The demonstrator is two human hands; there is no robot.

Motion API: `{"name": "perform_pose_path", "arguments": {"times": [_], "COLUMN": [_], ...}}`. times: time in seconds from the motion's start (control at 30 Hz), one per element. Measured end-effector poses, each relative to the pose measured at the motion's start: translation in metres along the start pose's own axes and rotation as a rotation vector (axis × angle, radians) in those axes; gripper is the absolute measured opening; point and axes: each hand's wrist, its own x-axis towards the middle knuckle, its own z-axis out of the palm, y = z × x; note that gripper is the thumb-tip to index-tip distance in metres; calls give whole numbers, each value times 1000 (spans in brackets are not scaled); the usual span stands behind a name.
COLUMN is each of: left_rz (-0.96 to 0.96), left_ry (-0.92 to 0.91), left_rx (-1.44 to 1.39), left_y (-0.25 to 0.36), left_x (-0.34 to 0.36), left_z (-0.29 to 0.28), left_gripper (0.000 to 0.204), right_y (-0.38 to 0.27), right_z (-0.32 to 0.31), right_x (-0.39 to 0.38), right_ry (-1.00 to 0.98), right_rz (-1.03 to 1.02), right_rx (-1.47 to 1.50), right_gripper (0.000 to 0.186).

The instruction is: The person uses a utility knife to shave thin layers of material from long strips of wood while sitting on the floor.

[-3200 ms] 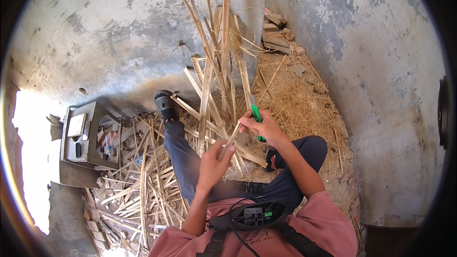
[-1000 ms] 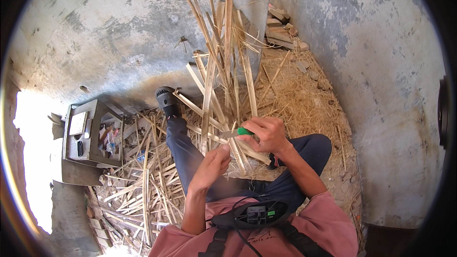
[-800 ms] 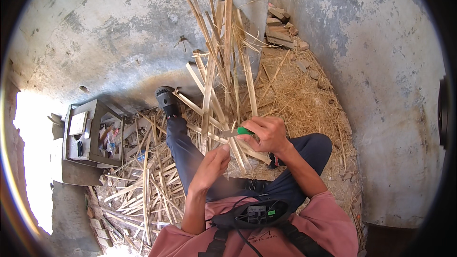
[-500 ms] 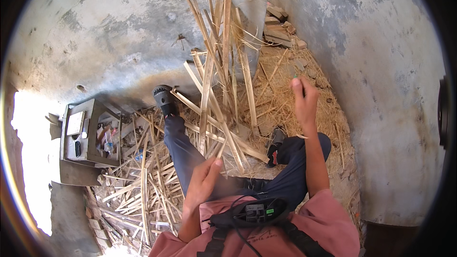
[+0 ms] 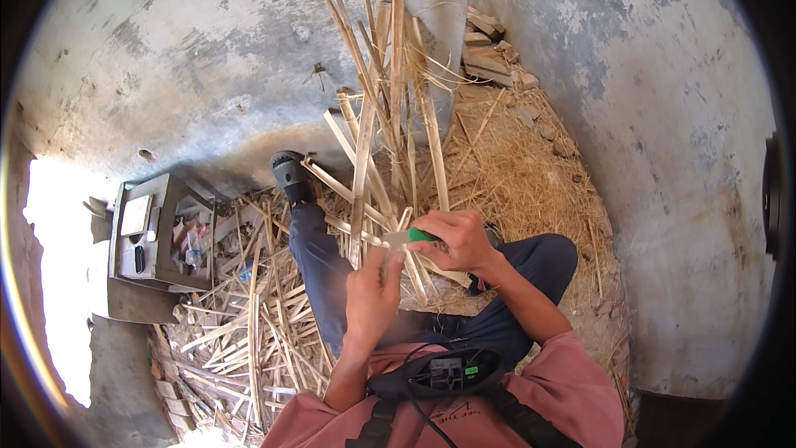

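My left hand (image 5: 373, 299) grips a thin pale strip (image 5: 403, 221), probably split bamboo, upright below the middle of the view. My right hand (image 5: 460, 245) is closed around a green-handled knife (image 5: 423, 235), its flat blade pointing left across the strip, just above my left thumb. Behind both hands, long pale slats (image 5: 361, 166) lean in a loose bundle toward the corner, some crossing low between my legs.
Cut strips (image 5: 249, 340) litter the floor at left, beside a dark box stand (image 5: 166, 274) holding small items. Straw (image 5: 514, 174) covers the floor at right, with broken blocks (image 5: 489, 58) in the corner. Plastered walls (image 5: 663, 158) surround me; a bright opening (image 5: 58, 274) is at far left.
Half a second ago my right hand was raised away toward the upper right; now it is down beside my left hand, the blade at the strip. My left hand has risen slightly.
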Motion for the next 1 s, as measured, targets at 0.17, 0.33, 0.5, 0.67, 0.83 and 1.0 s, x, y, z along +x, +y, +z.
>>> {"name": "perform_pose_path", "arguments": {"times": [0.17, 0.33, 0.5, 0.67, 0.83, 1.0], "left_rz": [32, -28, -89, -113, -59, -115], "left_ry": [-53, -134, -131, -138, -130, -189], "left_rx": [-47, -126, -185, -170, -199, -264], "left_y": [-5, -6, 10, 3, -17, -23], "left_x": [3, 2, 0, -12, -27, -13], "left_z": [2, -5, -11, -20, -25, -18], "left_gripper": [23, 25, 32, 35, 36, 42], "right_y": [4, 2, 0, 33, 50, 18], "right_z": [-2, -9, -12, -54, -75, -11], "right_x": [-2, 2, 5, 10, 4, -3], "right_ry": [14, 25, 5, 192, 350, 74], "right_rz": [5, -32, -30, 323, 479, 189], "right_rx": [-65, -160, -182, -210, -118, 88], "right_gripper": [32, 31, 30, 33, 42, 34]}}
